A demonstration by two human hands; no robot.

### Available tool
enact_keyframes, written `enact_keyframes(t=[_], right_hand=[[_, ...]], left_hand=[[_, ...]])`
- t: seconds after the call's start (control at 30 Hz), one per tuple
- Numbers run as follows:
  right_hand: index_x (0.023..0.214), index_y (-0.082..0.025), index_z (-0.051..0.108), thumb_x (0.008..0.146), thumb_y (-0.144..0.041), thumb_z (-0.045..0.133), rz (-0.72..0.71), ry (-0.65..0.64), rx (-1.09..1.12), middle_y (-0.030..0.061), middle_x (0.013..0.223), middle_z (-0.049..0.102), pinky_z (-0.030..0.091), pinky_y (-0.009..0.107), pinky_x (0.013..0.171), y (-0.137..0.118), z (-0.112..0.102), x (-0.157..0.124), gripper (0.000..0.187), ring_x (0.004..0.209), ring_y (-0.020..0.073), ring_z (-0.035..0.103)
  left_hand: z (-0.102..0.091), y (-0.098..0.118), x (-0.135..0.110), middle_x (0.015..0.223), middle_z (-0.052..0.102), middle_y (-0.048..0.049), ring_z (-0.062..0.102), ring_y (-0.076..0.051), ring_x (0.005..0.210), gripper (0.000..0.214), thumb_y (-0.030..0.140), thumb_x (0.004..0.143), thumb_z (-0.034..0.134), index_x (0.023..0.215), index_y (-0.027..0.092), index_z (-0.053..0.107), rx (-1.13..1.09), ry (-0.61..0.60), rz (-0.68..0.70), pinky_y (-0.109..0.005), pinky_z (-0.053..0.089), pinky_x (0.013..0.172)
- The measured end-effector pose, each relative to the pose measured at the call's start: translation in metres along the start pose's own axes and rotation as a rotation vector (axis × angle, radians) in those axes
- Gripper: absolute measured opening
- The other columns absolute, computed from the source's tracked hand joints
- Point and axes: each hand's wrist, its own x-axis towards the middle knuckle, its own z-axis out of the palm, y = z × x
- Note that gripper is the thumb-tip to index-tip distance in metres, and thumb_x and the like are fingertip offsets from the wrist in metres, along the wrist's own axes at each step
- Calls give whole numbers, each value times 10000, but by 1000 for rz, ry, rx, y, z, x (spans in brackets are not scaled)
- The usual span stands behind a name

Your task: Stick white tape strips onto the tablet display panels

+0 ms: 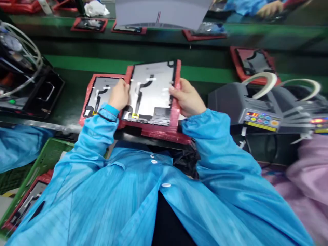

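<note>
A red tray (176, 112) holding a silver panel (151, 92) with black flex cables is tilted up in front of me, over the near edge of the green bench. My right hand (187, 99) is closed around the tray's right rim. My left hand (119, 95) has its fingers curled on the panel's left edge. A second red tray (88, 99) with a similar panel lies flat just behind and to the left, partly covered by my left hand. Both my arms wear blue sleeves.
A grey tape dispenser (256, 109) with coloured buttons stands at the right. More red trays (252, 63) lie on the far belt. A black machine (28, 85) with tubing is at the left. A green crate (38, 171) with a tray sits low left. A pink sleeve (307, 171) is at the right edge.
</note>
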Motion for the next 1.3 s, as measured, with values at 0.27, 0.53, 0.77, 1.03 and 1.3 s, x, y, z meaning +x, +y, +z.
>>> enact_keyframes(t=[0.27,0.53,0.77,1.03,1.3], right_hand=[[1131,-151,478,877,-295,661,287,-188,-402,123,1125,653,514,499,1005,15,154,55,344,1011,238,675],[796,-188,611,817,-360,712,231,-186,-327,-44,521,567,495,250,519,-33,60,-65,201,430,102,533],[626,-187,516,826,-448,672,296,1143,-68,-67,472,480,314,145,361,5,-93,-162,364,382,43,418],[659,-205,489,779,-463,681,257,1192,13,-40,567,526,363,180,410,23,-141,-138,344,467,68,479],[656,-275,534,740,-441,676,4,1204,-318,-20,560,524,374,288,475,7,-108,-150,235,501,131,459]], left_hand=[[-52,-119,21,1165,667,-145,593,-346,1212,248,265,1000,421,1162,153,573,160,131,-276,-482,450,1029],[-61,-113,14,1401,549,-160,488,-503,1249,784,699,813,342,1393,184,453,282,21,-174,-634,391,952],[-37,4,17,1185,625,-175,516,-388,1248,631,524,850,268,1184,159,659,396,-101,705,-500,358,1101],[47,74,49,1251,659,-111,513,-301,1222,347,294,909,504,1137,133,709,502,-291,1021,-431,422,1044],[75,54,72,1495,521,-17,338,-303,1385,619,471,882,339,1382,195,578,325,-541,1134,-481,229,1147]])
